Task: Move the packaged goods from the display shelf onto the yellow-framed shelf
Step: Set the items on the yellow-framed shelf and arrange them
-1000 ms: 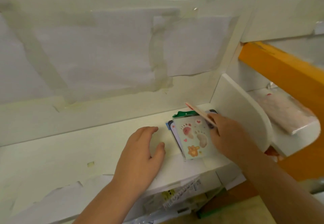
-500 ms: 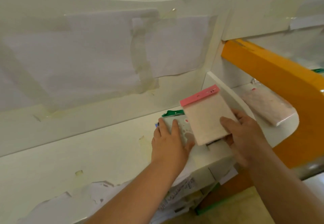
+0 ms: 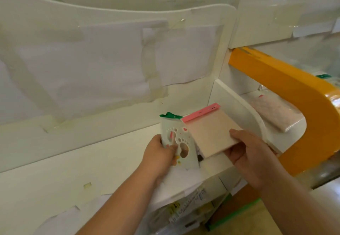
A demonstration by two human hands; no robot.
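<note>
Now, left hand (image 3: 160,153) gripping footprint packet (image 3: 181,142) upright, right hand (image 3: 248,153) pinching pink-topped packet (image 3: 211,133), tilted.

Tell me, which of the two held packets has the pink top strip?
The plain pale packet in the right hand. The footprint packet, which the left hand holds, has a green top.

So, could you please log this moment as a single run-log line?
left hand: holds green-topped packet | right hand: holds pink-topped packet | yellow-framed shelf: one clear packet lying there
</note>
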